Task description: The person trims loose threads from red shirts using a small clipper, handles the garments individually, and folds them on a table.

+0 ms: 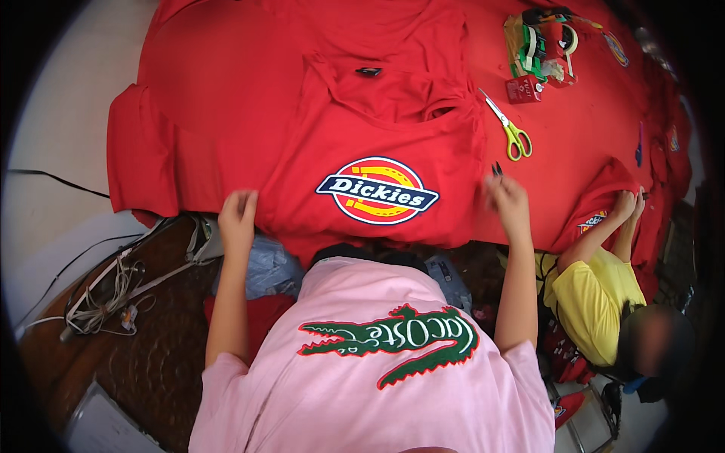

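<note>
A red T-shirt with a round yellow, red and navy print lies spread on the red cloth-covered table in front of me. My left hand is at the shirt's near left edge, thumb and fingers pinched on the fabric. My right hand is raised by the shirt's right side, closed around thread snips; only their dark pointed tips show past the fingers. Yellow-handled scissors lie just beyond my right hand. A small dark label shows at the shirt's neck.
At the back right stands a clear container with tape rolls, beside a small red box. A co-worker in yellow handles another red shirt at the right. Tangled cables lie at the lower left; plastic bags are under the table edge.
</note>
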The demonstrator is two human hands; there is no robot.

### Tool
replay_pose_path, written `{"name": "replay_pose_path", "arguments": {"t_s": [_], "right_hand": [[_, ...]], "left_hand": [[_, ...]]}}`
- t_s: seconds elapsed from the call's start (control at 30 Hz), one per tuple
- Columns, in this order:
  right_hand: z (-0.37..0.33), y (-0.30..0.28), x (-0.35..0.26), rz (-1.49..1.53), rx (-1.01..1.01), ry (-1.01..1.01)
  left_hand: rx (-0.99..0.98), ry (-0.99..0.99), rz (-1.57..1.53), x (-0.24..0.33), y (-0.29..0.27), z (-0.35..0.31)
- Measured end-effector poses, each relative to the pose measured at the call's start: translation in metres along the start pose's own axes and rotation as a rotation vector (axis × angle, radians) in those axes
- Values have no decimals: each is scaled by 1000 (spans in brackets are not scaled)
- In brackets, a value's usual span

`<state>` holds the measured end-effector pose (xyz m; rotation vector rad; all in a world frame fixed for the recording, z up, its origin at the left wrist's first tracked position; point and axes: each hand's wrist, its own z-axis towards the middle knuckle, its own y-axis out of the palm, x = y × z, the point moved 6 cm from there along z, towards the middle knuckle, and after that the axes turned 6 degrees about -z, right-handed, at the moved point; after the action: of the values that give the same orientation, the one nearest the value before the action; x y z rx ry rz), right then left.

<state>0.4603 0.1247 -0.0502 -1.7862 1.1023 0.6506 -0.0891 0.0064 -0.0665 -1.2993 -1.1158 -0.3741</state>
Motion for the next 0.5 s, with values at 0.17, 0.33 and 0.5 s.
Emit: {"name": "replay_pose_path", "arguments": {"t_s": [0.17, 0.33, 0.5], "right_hand": [[94, 21, -59, -69, 191, -36], [72, 58, -96, 569, -69, 45], [2, 59, -54, 1226, -234, 101]], "left_hand": [[-122, 230, -83, 104, 108, 94], [-111, 372, 238, 128, 143, 120], [-252, 90, -685, 81, 115, 119]]}}
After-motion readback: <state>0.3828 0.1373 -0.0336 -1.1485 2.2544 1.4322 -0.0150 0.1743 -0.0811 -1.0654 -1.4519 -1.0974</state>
